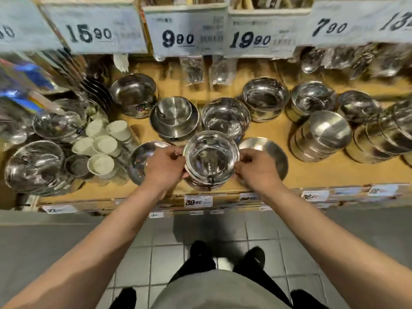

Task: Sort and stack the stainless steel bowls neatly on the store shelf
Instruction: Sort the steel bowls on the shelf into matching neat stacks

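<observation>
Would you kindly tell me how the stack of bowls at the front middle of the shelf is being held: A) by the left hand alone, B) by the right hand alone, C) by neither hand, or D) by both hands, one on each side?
D: the left hand grips the left rim of the stack of bowls and the right hand grips its right rim.

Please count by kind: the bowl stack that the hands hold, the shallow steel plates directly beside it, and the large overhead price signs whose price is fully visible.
Held stack of stainless steel bowls, gripped by left hand and right hand: 1
Flanking shallow steel plates: 2
Overhead large price signs, 15.90, 9.80, 19.80, 7.80: 4
Total: 7
</observation>
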